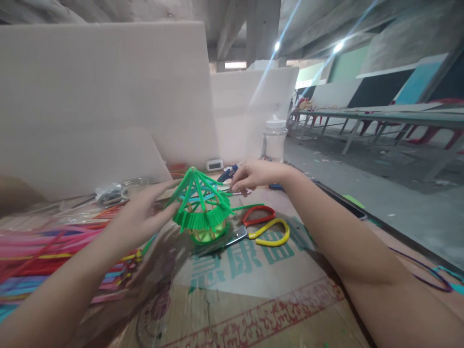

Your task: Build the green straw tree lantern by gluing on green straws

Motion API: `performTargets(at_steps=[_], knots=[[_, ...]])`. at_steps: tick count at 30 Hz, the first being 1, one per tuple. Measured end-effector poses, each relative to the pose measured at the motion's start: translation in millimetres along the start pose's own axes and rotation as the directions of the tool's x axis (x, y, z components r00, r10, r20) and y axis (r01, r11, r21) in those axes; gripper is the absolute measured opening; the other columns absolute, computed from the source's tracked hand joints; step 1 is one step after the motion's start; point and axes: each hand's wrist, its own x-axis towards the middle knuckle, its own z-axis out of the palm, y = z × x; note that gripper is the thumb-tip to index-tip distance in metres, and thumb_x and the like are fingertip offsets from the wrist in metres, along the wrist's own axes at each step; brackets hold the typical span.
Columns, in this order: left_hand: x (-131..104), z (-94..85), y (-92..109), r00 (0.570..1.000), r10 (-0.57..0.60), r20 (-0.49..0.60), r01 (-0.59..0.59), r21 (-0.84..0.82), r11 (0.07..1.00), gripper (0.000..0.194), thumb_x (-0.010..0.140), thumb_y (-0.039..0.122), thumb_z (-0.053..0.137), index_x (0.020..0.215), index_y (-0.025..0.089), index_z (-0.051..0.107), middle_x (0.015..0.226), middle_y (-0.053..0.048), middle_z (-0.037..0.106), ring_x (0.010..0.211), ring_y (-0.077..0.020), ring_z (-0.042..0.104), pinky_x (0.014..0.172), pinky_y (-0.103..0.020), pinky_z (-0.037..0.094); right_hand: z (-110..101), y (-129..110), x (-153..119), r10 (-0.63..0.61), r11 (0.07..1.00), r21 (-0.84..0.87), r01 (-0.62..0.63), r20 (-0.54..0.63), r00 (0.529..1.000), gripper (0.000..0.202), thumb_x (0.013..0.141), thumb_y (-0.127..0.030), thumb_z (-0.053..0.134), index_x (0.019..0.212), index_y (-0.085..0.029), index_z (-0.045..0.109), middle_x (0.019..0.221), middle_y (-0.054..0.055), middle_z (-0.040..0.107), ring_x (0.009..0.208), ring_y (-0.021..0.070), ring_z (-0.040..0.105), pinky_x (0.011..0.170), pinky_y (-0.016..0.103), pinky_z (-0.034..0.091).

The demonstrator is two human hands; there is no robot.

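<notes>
A small pavilion-like model [205, 217] of green pipe cleaners, with a pointed roof and thin posts, stands upright on the cardboard. At its left side is my left hand [150, 208], blurred, its fingers apart and reaching to the roof's edge. Just right of the roof my right hand [252, 178] hovers with curled fingers; what lies between the fingertips, if anything, is too small to tell. Scissors [246, 233] with one red and one yellow handle lie open in front of the model. Behind it, partly hidden, is a dark blue tool [228, 173].
Bundles of coloured pipe cleaners [61, 256] cover the left. A clear jar with a white lid [275, 137], a small white display [214, 165] and white boards [105, 96] stand behind. A phone-like dark slab [340, 200] lies at right. Beyond are long tables [384, 115].
</notes>
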Motion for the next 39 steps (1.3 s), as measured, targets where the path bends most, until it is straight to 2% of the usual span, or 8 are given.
performTargets(at_steps=[3,7,13,17,22,29,34,39], knots=[[-0.4,-1.2,1.2,1.0,-0.011,0.004,0.011,0.009,1.0,0.054,0.091,0.051,0.05,0.135,0.02,0.053,0.139,-0.008,0.059,0.124,-0.0303,0.057,0.104,-0.041,0.046,9.3,-10.5,2.9,0.018,0.995,-0.098,-0.024,-0.061,0.998,0.026,0.084,-0.04,0.065,0.091,-0.016,0.07,0.067,0.001,0.065,0.056,0.0109,0.054,0.053,0.024,0.039],[-1.1,-1.4,2.9,1.0,-0.023,0.012,0.022,0.009,1.0,0.055,0.09,0.051,0.049,0.135,0.02,0.054,0.139,-0.008,0.059,0.124,-0.0299,0.057,0.105,-0.039,0.045,22.0,-6.7,14.6,-0.01,0.994,-0.113,-0.008,-0.164,0.986,0.042,0.074,-0.045,0.075,0.102,-0.017,0.059,0.082,0.002,0.062,0.069,0.0131,0.054,0.058,0.024,0.04],[-1.1,-1.1,4.0,0.999,-0.034,0.015,0.034,-0.014,0.999,0.056,0.09,0.051,0.05,0.136,0.019,0.053,0.139,-0.008,0.058,0.125,-0.0297,0.056,0.107,-0.04,0.042,28.9,3.1,24.0,-0.164,0.986,-0.04,0.161,-0.098,0.981,0.029,0.082,-0.039,0.066,0.098,-0.015,0.059,0.086,0.001,0.056,0.075,0.0126,0.049,0.065,0.025,0.039],[-0.1,-1.6,5.1,1.0,-0.024,0.02,0.025,-0.05,0.998,0.055,0.09,0.05,0.051,0.135,0.019,0.053,0.139,-0.008,0.059,0.124,-0.0293,0.057,0.106,-0.039,0.044,31.3,1.9,25.9,-0.175,0.983,-0.065,0.169,-0.098,0.98,0.029,0.084,-0.036,0.063,0.104,-0.015,0.06,0.092,0.002,0.059,0.08,0.0142,0.051,0.068,0.026,0.04],[-0.4,-1.6,5.5,0.999,-0.028,0.036,0.029,-0.033,0.999,0.055,0.091,0.05,0.051,0.136,0.02,0.052,0.14,-0.007,0.057,0.125,-0.0299,0.056,0.105,-0.04,0.044,31.1,-0.7,25.8,-0.198,0.978,-0.103,0.183,-0.159,0.967,0.016,0.082,-0.029,0.061,0.089,-0.016,0.066,0.081,0.0,0.059,0.073,0.0125,0.05,0.064,0.025,0.039],[-0.3,2.8,0.0,0.999,-0.03,0.034,0.029,0.013,0.999,0.055,0.091,0.053,0.049,0.135,0.021,0.052,0.14,-0.008,0.058,0.124,-0.0295,0.056,0.106,-0.041,0.043,24.8,0.8,20.4,-0.051,0.986,0.152,0.065,-0.097,0.994,0.016,0.079,-0.03,0.067,0.081,-0.015,0.069,0.055,-0.005,0.053,0.05,0.0081,0.046,0.05,0.023,0.035],[0.4,3.1,-1.6,0.998,-0.043,0.035,0.04,0.066,0.997,0.056,0.09,0.052,0.048,0.134,0.018,0.052,0.137,-0.009,0.059,0.123,-0.03,0.056,0.108,-0.041,0.04,23.5,4.8,21.5,-0.051,0.978,0.198,0.072,-0.109,0.993,0.013,0.08,-0.028,0.068,0.077,-0.015,0.067,0.056,-0.005,0.057,0.053,0.008,0.051,0.051,0.022,0.039],[-0.4,2.8,-1.3,0.998,-0.052,0.033,0.049,0.083,0.995,0.055,0.089,0.055,0.046,0.133,0.022,0.053,0.134,-0.005,0.062,0.119,-0.03,0.059,0.102,-0.038,0.045,19.8,14.0,19.5,-0.053,0.946,0.314,0.077,-0.085,0.995,0.009,0.084,-0.019,0.063,0.077,-0.015,0.063,0.058,-0.005,0.058,0.05,0.0068,0.051,0.05,0.019,0.041]])
